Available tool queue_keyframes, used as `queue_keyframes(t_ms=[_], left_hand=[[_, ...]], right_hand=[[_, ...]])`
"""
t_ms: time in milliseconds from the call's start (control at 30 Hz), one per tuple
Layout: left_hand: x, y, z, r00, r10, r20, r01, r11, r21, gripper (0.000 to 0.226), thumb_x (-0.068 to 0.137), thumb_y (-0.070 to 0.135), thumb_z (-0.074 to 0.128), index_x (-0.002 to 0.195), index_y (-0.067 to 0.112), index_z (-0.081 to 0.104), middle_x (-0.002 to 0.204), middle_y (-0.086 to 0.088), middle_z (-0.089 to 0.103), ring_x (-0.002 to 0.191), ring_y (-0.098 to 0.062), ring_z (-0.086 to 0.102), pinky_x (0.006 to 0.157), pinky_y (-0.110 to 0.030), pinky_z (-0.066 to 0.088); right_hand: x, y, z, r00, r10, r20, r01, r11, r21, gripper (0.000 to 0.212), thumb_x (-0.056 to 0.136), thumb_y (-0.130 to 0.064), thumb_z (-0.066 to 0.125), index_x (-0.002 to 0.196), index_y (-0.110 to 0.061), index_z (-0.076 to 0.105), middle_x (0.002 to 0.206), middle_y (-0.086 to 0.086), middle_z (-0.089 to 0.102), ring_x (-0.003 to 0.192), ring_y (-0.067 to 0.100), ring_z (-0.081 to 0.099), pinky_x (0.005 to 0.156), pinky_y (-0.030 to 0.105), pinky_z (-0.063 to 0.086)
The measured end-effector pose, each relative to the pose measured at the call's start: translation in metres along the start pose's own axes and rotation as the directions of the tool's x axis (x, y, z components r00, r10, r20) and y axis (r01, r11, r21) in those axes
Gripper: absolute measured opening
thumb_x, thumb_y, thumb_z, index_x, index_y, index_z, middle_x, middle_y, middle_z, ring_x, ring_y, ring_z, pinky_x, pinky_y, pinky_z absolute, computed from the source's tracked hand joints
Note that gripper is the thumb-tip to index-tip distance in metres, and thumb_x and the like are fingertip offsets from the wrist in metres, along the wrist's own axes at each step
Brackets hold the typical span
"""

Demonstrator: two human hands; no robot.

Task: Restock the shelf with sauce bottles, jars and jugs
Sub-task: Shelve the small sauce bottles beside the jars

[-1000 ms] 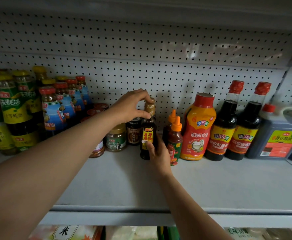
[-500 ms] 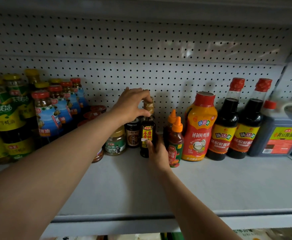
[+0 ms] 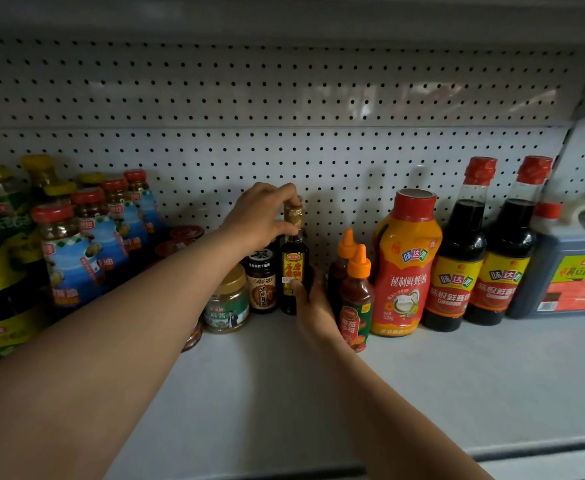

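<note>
Here the left hand [image 3: 261,216] pinched the gold cap of the small dark sauce bottle [image 3: 294,268] from above, while the right hand [image 3: 310,301] cupped its lower body, thumb on the yellow label. The bottle stood upright on the shelf [image 3: 457,382] between both hands. It looked like glass: light, stiff, smooth, likely breakable, so the base was probably the safer hold, the cap only steadying. Just left of the hands stood the dark-lidded jar [image 3: 262,284]; just right, the orange-capped squeeze bottle [image 3: 355,299].
</note>
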State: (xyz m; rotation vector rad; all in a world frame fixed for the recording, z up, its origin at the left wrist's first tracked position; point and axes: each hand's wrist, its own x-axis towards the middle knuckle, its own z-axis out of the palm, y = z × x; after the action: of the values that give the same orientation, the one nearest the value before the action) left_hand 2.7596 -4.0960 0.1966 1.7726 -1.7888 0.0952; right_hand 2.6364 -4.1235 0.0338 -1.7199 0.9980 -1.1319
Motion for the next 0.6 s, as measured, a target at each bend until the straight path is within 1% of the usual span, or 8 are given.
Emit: queue_keyframes(t_ms=[100, 233, 333, 400, 467, 600], left_hand=[[0.004, -0.003, 0.003, 1.000, -0.006, 0.004, 0.006, 1.000, 0.016, 0.039, 0.080, 0.030, 0.078, 0.110, 0.036, 0.054, 0.123, 0.000, 0.045, 0.121, -0.028, 0.043, 0.100, -0.041, 0.037], [0.008, -0.007, 0.004, 1.000, 0.005, -0.006, -0.005, 1.000, 0.020, 0.040, 0.081, 0.030, 0.077, 0.114, 0.034, 0.054, 0.120, -0.001, 0.044, 0.119, -0.028, 0.044, 0.098, -0.040, 0.037], [0.011, -0.008, 0.004, 1.000, 0.011, -0.014, -0.011, 1.000, 0.030, 0.041, 0.082, 0.030, 0.077, 0.116, 0.032, 0.055, 0.122, -0.004, 0.046, 0.119, -0.028, 0.044, 0.096, -0.036, 0.035], [0.013, -0.009, 0.005, 0.999, 0.028, -0.023, -0.026, 0.998, 0.059, 0.042, 0.082, 0.031, 0.076, 0.118, 0.030, 0.055, 0.123, -0.006, 0.047, 0.118, -0.027, 0.043, 0.093, -0.034, 0.032], [0.015, -0.009, 0.005, 0.999, 0.046, -0.029, -0.043, 0.994, 0.104, 0.042, 0.082, 0.033, 0.076, 0.119, 0.029, 0.055, 0.122, -0.007, 0.048, 0.116, -0.028, 0.044, 0.090, -0.033, 0.032], [0.017, -0.009, 0.005, 0.998, 0.061, -0.029, -0.056, 0.988, 0.144, 0.044, 0.082, 0.035, 0.076, 0.120, 0.027, 0.056, 0.121, -0.009, 0.049, 0.114, -0.029, 0.045, 0.088, -0.032, 0.033]], right_hand=[[0.008, 0.001, 0.003, 1.000, 0.027, 0.008, -0.027, 1.000, -0.016, 0.057, 0.106, -0.030, 0.046, 0.157, -0.017, 0.023, 0.163, 0.004, 0.028, 0.151, 0.022, 0.024, 0.123, 0.037, 0.020], [0.019, 0.006, 0.011, 0.999, 0.038, -0.018, -0.038, 0.999, -0.034, 0.059, 0.105, -0.033, 0.047, 0.157, -0.017, 0.023, 0.163, 0.006, 0.029, 0.151, 0.023, 0.024, 0.123, 0.044, 0.021], [0.023, 0.007, 0.016, 0.997, 0.063, -0.045, -0.066, 0.994, -0.083, 0.060, 0.104, -0.040, 0.046, 0.156, -0.023, 0.023, 0.164, 0.001, 0.026, 0.152, 0.023, 0.022, 0.123, 0.047, 0.022], [0.026, 0.006, 0.015, 0.997, 0.069, -0.034, -0.070, 0.997, -0.037, 0.056, 0.105, -0.037, 0.046, 0.155, -0.026, 0.024, 0.162, 0.000, 0.032, 0.150, 0.022, 0.027, 0.122, 0.047, 0.025], [0.030, 0.006, 0.014, 0.998, 0.070, -0.011, -0.070, 0.997, -0.038, 0.054, 0.105, -0.037, 0.043, 0.155, -0.027, 0.023, 0.160, 0.001, 0.036, 0.147, 0.022, 0.032, 0.120, 0.048, 0.028], [0.034, 0.008, 0.018, 0.988, 0.155, 0.026, -0.153, 0.986, -0.059, 0.057, 0.106, -0.043, 0.035, 0.158, -0.030, 0.015, 0.166, 0.000, 0.024, 0.153, 0.024, 0.022, 0.122, 0.049, 0.023]])
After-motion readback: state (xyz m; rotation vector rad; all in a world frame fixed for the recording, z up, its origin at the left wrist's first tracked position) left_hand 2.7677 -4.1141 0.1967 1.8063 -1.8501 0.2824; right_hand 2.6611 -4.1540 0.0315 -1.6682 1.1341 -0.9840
